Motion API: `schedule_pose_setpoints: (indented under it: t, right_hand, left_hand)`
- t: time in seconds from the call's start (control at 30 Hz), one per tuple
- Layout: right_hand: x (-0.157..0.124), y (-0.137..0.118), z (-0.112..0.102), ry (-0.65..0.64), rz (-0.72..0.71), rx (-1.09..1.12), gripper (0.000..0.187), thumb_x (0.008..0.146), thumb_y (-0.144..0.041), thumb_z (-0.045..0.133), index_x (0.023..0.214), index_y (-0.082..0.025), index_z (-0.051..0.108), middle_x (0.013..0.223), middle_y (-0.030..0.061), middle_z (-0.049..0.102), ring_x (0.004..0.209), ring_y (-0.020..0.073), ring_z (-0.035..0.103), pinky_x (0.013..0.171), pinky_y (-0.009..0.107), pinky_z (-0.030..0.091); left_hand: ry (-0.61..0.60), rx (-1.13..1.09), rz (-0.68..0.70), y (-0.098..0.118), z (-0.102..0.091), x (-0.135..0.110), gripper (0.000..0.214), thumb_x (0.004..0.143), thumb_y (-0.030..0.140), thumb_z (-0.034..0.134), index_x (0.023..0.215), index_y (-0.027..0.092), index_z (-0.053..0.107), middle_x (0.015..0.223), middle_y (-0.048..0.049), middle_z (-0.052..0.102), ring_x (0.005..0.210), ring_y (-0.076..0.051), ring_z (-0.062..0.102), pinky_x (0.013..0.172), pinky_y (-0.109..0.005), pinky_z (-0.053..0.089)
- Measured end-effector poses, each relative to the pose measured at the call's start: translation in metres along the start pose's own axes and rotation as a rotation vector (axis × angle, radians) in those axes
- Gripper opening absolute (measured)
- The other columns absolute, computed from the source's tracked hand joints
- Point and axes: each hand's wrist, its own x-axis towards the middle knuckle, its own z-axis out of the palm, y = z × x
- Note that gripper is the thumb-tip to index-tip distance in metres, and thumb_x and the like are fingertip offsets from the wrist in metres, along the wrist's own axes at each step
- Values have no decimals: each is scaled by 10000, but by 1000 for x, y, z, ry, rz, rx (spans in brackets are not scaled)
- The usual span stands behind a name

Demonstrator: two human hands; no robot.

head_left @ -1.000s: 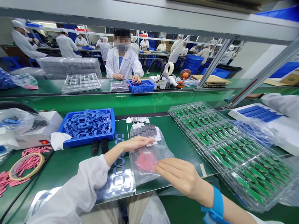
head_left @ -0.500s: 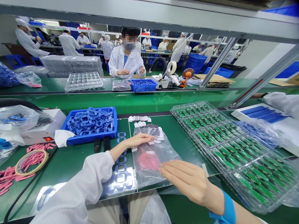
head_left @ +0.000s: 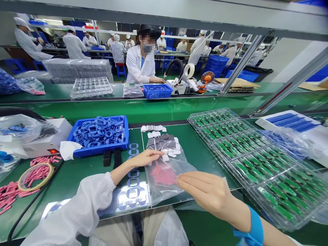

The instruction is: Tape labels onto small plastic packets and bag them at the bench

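A clear plastic bag [head_left: 169, 194] with red pieces [head_left: 163, 174] inside lies flat in front of me. White tabs [head_left: 173, 151] and dark striped pieces [head_left: 161, 141] are spread over its upper end. My left hand [head_left: 144, 159] reaches in from the left, fingers outstretched, fingertips at the white tabs. At the bag's right side is my right hand [head_left: 207, 190], a blue band on its wrist. Its fingers lie straight and side by side, tips by the bag near the red pieces; the thumb is hidden.
A blue bin [head_left: 100, 150] of blue frames stands at back left. A tape ring [head_left: 36, 176] lies among pink strips [head_left: 9, 193]. Blue outline frames [head_left: 133, 173] line up left of the bag. Clear trays [head_left: 252, 159] of green boards fill the right. A person [head_left: 141, 64] works opposite.
My left hand has drawn back slightly to the left, uncovering more striped pieces and tabs. My right hand is almost unmoved. The person opposite leans to the right; the sleeve at far right has withdrawn.
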Motion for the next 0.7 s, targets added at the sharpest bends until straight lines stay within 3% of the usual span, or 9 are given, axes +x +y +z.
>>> schedule_pose_setpoints:
  t: [0.1,0.27,0.37,0.53,0.7]
  right_hand:
    - [2,-3,4,20,-18,5,203,853,-22,452,925,-75,635,808,80,709,809,183,679,713,310,596]
    - [8,2,-6,54,-19,-56,218,863,-44,440,939,-91,639,838,89,717,839,178,679,744,305,597]
    - [8,8,-14,38,-52,-74,203,859,-55,467,950,-100,642,857,82,721,846,174,681,771,304,596]
    - [9,15,-20,27,-53,-104,210,847,-34,480,972,-94,638,891,86,721,873,189,682,764,324,602]
    - [14,29,-28,36,-30,-118,224,840,-41,504,971,-160,641,895,44,728,856,166,687,761,300,603]
  left_hand:
    - [17,43,-1,-3,3,1,456,882,417,450,1256,178,555,1304,-99,576,961,-224,633,833,-355,493]
    - [95,113,87,-1,5,4,429,894,388,434,1262,203,551,1337,-68,553,1219,-230,502,1058,-382,339]
    - [123,148,125,-2,4,6,420,899,368,421,1262,197,547,1365,-65,523,1277,-219,450,1105,-385,282]
    - [134,194,151,-4,-1,11,398,899,301,399,1237,170,562,1317,-82,568,1221,-218,513,1068,-374,350]
    - [270,231,166,-1,-11,1,400,898,253,346,1227,154,551,1275,-95,596,1185,-221,539,1052,-390,375]
